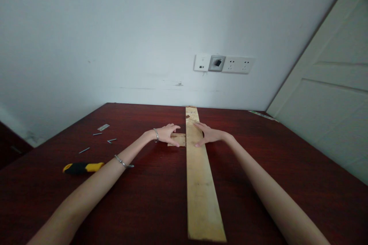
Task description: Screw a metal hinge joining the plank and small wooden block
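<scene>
A long pale wooden board point(201, 183) lies on the dark red table, running from the near side toward the wall. Against its left edge sits a small wooden block point(180, 140). My left hand point(166, 134) is around the block's outer end, thumb at the near side and fingers toward the far side. On the board's right edge rests my right hand point(209, 134), thumb and fingers spread over its top. Beside my left forearm lies a yellow and black tool handle point(83, 167); its far end is hidden by the arm.
Several loose screws or nails point(84, 150) lie on the table's left side, near a small flat grey piece point(103, 127). A thin strip point(263, 115) lies at the far right edge. The white wall carries sockets point(237, 64); a pale door point(330, 84) stands to the right.
</scene>
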A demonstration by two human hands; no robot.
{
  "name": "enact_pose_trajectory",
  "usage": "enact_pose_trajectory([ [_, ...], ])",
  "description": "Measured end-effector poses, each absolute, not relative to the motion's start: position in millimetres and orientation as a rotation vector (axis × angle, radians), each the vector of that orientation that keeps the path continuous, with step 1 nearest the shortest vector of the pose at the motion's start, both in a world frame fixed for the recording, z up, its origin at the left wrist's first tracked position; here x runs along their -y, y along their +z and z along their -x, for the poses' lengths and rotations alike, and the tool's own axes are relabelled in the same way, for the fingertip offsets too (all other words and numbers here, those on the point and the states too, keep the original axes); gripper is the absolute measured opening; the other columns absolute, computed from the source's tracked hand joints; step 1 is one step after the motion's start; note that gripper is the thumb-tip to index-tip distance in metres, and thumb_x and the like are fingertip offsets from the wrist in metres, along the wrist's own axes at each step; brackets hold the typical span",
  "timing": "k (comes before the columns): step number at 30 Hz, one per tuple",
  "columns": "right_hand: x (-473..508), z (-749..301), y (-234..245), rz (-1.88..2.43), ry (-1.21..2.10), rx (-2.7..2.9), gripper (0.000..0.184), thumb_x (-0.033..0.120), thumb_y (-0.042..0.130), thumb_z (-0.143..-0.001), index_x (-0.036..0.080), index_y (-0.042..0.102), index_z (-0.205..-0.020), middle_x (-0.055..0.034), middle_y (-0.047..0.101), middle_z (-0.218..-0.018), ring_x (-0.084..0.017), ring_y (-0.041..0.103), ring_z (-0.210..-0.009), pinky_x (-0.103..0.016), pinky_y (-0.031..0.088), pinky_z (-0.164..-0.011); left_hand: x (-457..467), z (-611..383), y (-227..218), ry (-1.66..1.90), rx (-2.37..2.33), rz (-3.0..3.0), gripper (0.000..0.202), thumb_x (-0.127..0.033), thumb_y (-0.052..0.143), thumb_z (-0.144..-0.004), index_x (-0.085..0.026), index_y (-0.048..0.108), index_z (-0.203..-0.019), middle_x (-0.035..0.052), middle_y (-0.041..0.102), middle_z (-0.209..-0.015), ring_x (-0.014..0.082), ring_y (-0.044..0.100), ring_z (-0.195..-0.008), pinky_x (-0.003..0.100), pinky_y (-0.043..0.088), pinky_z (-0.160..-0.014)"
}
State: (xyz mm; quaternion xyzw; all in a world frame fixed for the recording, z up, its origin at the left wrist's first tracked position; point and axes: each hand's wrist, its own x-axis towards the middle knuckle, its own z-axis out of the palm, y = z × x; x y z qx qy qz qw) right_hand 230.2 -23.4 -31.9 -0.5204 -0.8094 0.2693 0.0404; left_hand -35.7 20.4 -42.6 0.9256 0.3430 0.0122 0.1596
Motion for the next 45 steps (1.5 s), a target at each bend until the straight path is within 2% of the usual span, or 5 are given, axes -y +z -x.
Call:
enact_pose_trajectory([
  [6,13,-240,-50,1.332,0.731,1.890,0.081,0.061,0.059,-0.072,0.020,0.039,-0.138,-0.0136,0.043,-0.141,-0.028,0.053,-0.117,-0.045,0.041,-0.100,-23,44,-36,0.227,-0.974,-2.634,0.076,-0.060,0.059,-0.074,-0.013,0.040,-0.130,0.0114,0.049,-0.107,0.0242,0.046,-0.104,0.036,0.039,-0.092],
  [12,5,-258,-78,1.358,0.637,1.499,0.067,0.063,0.043,-0.079,0.014,0.049,-0.125,-0.0155,0.063,-0.114,-0.026,0.067,-0.092,-0.041,0.056,-0.074,-10,44,-9,0.514,-0.875,-2.793,0.046,-0.043,0.056,-0.083,-0.019,0.049,-0.122,0.0092,0.047,-0.111,0.0235,0.043,-0.109,0.038,0.036,-0.098],
  [27,-4,-270,-98,1.325,0.651,1.428,0.049,0.054,0.057,-0.072,0.016,0.063,-0.103,-0.0145,0.068,-0.100,-0.027,0.067,-0.079,-0.043,0.056,-0.067,0,148,58,0.399,-1.188,-2.937,0.021,-0.029,0.053,-0.083,-0.016,0.063,-0.096,0.0074,0.063,-0.099,0.0199,0.054,-0.097,0.034,0.040,-0.091],
  [34,-2,-268,-96,1.335,0.634,1.521,0.043,0.050,0.064,-0.068,0.019,0.067,-0.097,-0.0101,0.070,-0.095,-0.028,0.065,-0.090,-0.046,0.049,-0.087,7,175,22,0.235,-1.374,-2.761,0.028,-0.036,0.059,-0.077,-0.015,0.064,-0.096,0.0069,0.065,-0.097,0.0196,0.060,-0.090,0.031,0.044,-0.083],
  [45,14,-256,-80,1.313,0.681,1.904,0.070,0.051,0.069,-0.066,0.022,0.052,-0.128,-0.0096,0.052,-0.133,-0.030,0.049,-0.120,-0.048,0.038,-0.102,12,64,-48,0.424,-0.953,-2.704,0.064,-0.042,0.074,-0.068,-0.015,0.051,-0.121,0.0123,0.053,-0.125,0.0255,0.045,-0.115,0.039,0.035,-0.100],
])
